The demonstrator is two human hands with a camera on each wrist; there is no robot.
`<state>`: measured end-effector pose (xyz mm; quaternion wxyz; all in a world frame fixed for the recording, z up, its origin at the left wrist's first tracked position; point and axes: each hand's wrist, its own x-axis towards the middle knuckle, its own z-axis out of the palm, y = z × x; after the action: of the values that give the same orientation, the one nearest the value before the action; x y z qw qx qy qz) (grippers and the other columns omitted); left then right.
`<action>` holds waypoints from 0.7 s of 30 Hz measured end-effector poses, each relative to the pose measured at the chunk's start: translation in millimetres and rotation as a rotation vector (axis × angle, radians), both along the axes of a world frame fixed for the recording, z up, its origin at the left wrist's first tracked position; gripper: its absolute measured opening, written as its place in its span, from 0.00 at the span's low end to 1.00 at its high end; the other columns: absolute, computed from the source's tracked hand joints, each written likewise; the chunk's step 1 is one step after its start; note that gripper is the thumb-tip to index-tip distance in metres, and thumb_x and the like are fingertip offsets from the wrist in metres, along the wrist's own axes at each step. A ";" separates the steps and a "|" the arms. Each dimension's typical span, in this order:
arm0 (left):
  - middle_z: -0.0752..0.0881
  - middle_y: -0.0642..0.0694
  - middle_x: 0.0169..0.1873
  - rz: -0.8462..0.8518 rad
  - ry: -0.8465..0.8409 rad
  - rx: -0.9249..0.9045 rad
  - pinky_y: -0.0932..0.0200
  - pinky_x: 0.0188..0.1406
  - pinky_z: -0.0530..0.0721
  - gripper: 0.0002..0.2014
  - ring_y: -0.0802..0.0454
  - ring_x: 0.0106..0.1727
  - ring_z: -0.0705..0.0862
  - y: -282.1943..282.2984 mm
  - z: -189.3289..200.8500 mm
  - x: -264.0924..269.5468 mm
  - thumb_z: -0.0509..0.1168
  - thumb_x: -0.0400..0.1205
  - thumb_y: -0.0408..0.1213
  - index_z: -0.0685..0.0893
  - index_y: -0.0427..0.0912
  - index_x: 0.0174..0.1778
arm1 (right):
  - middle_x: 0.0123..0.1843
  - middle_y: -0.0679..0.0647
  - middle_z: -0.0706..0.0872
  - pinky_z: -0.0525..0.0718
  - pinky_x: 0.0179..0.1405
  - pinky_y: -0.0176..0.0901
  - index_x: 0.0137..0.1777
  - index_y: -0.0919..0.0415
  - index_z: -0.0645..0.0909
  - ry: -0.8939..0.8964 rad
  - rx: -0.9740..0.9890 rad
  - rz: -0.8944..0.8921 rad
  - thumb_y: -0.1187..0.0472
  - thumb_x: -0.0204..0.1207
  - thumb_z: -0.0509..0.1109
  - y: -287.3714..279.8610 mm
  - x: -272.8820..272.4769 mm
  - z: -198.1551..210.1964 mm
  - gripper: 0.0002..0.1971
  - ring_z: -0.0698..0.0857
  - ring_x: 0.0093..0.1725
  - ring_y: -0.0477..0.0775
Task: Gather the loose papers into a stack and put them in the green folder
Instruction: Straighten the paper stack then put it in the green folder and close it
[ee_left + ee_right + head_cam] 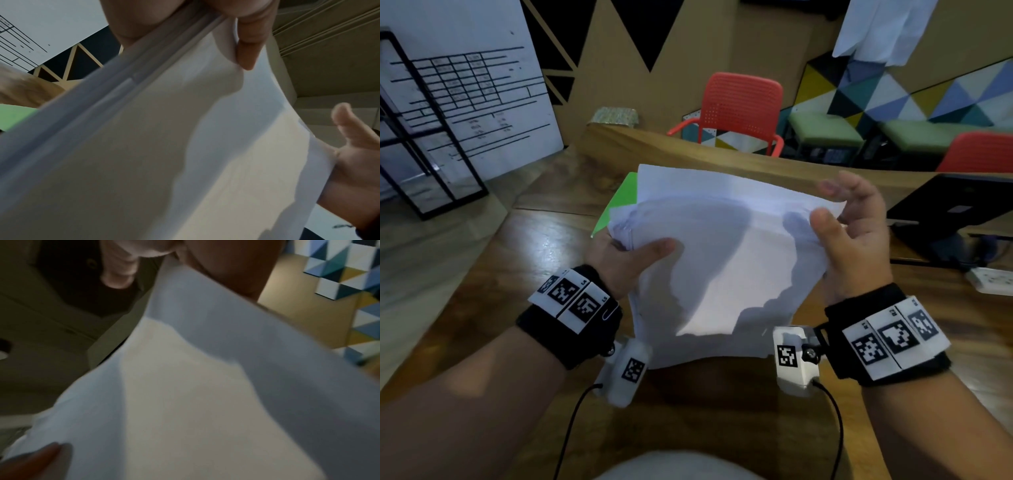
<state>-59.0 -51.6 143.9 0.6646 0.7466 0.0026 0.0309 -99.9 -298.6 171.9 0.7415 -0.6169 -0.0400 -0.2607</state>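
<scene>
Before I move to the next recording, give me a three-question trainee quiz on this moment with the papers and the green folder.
1. True or false: the stack of papers already lies inside the green folder.
2. Multiple choice: how is the stack held? A) by the left hand alone; B) by both, left hand on its left edge and right hand on its right edge; C) it lies flat on the wooden table, untouched.
3. Fill in: the black laptop sits to the person's ____ side.

Key: 1 false, the stack is held up in front of the folder; 2 B; 3 right.
</scene>
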 end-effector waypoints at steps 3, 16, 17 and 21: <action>0.91 0.49 0.38 -0.055 0.065 -0.003 0.54 0.44 0.89 0.17 0.54 0.41 0.90 -6.6 0.1 -3.6 0.80 0.51 0.48 0.89 0.52 0.35 | 0.55 0.55 0.85 0.89 0.50 0.52 0.61 0.54 0.77 0.164 0.114 0.082 0.52 0.40 0.88 3.5 -2.3 -13.4 0.44 0.88 0.51 0.54; 0.91 0.60 0.34 0.035 -0.280 -0.173 0.70 0.32 0.84 0.20 0.63 0.36 0.89 -14.3 39.5 -7.0 0.74 0.65 0.36 0.83 0.46 0.54 | 0.51 0.46 0.77 0.84 0.49 0.36 0.59 0.37 0.70 -0.033 -0.231 -0.195 0.73 0.68 0.74 33.3 -0.6 -6.1 0.32 0.82 0.51 0.38; 0.90 0.58 0.37 0.021 -0.321 -0.211 0.66 0.35 0.84 0.20 0.60 0.38 0.88 -14.2 44.6 -5.6 0.72 0.65 0.39 0.83 0.50 0.53 | 0.54 0.46 0.78 0.83 0.51 0.38 0.60 0.36 0.71 -0.048 -0.299 -0.203 0.67 0.68 0.74 32.4 -0.7 -5.7 0.29 0.81 0.54 0.41; 0.82 0.42 0.38 0.061 -0.314 -0.160 0.52 0.41 0.78 0.13 0.46 0.39 0.79 -19.9 63.7 0.6 0.68 0.65 0.57 0.87 0.59 0.43 | 0.52 0.55 0.79 0.79 0.53 0.28 0.45 0.38 0.84 -0.125 -0.296 -0.232 0.54 0.67 0.72 34.5 3.2 -2.8 0.09 0.81 0.52 0.35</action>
<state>-58.4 -71.4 207.7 0.7129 0.6768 -0.0761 0.1667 -96.7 -264.1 169.1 0.6037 -0.7024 -0.0523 -0.3734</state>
